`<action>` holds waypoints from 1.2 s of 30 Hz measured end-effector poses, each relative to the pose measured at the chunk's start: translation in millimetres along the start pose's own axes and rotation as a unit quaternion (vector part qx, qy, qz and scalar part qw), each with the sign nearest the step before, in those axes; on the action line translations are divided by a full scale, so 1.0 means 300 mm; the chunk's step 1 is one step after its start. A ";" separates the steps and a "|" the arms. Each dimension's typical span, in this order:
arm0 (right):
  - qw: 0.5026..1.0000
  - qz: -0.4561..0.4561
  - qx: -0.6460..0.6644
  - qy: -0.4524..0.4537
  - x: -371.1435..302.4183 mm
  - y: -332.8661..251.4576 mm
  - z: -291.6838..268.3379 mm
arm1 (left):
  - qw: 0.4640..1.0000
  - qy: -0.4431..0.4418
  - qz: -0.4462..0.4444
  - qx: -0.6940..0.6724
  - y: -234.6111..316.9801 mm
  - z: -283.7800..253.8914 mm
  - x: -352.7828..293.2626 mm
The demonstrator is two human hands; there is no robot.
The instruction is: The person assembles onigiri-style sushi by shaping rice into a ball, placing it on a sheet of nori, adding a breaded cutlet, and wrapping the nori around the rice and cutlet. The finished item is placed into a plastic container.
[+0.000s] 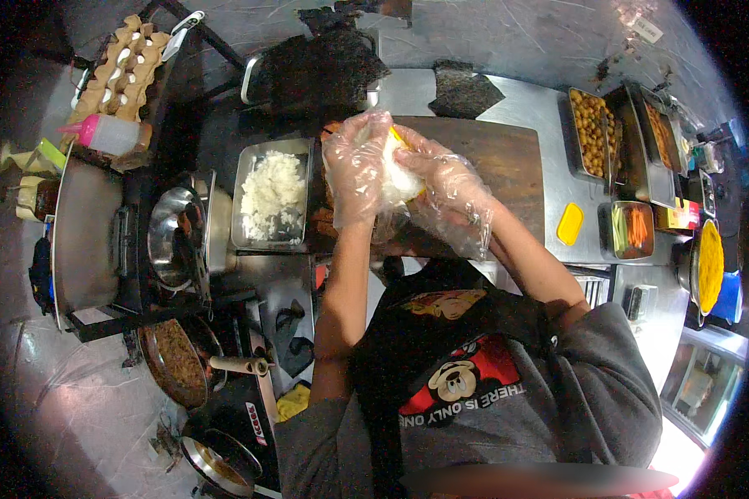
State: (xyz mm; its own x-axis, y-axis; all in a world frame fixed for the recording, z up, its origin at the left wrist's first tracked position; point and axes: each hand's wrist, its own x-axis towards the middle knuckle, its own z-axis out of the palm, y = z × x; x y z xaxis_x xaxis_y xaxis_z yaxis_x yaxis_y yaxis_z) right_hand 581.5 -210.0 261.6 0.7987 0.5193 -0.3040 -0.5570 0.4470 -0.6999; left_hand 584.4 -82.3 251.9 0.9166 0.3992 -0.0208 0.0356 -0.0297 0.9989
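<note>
Both of my hands wear clear plastic gloves and meet over the dark wooden board [508, 166]. Between them is a small yellow mould [396, 133] with white rice [403, 179] in it; the fingers hide much of its shape. My left hand [356, 170] is closed round its left side. The fingers of my right hand [445, 176] press against the rice from the right. Just left of the board, a metal tray [238, 212] holds loose white rice [270, 193]. On the steel counter to the right lies a flat yellow rounded piece [569, 224].
Dark seaweed sheets [466, 90] lie behind the board, with a larger dark stack [320, 75] farther left. Right are a tray of small brown balls [591, 133] and a vegetable container [634, 229]. Left stand a steel bowl [173, 241], a frying pan [175, 358] and an egg carton [121, 75].
</note>
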 end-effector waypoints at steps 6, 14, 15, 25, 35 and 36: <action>0.999 0.021 -0.005 -0.049 -0.017 -0.043 -0.063 | 0.986 -0.063 -0.038 -0.152 0.052 -0.030 -0.039; 0.991 0.056 -0.115 -0.045 -0.019 -0.118 -0.075 | 0.945 -0.123 0.223 0.204 -0.003 -0.051 -0.076; 0.988 0.055 -0.133 -0.059 -0.013 -0.117 -0.091 | 0.940 -0.127 0.223 0.227 -0.001 -0.050 -0.082; 0.979 0.094 -0.151 -0.096 -0.005 -0.162 -0.104 | 0.956 -0.185 0.220 0.053 -0.026 -0.083 -0.066; 0.969 -0.061 -0.214 -0.109 -0.004 -0.135 -0.138 | 0.869 -0.035 0.417 0.265 -0.011 -0.034 -0.092; 0.908 -0.196 -0.354 -0.104 0.016 -0.106 -0.190 | 0.853 -0.068 0.404 0.324 0.017 -0.024 -0.130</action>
State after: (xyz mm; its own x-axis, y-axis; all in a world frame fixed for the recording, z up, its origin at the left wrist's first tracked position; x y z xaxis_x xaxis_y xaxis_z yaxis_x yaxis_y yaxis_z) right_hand 616.0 -263.5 245.6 0.8025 0.5808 0.1366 0.1067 0.0856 -0.9906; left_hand 545.8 -91.3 258.3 0.7829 -0.0994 0.6141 -0.4561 -0.7630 0.4580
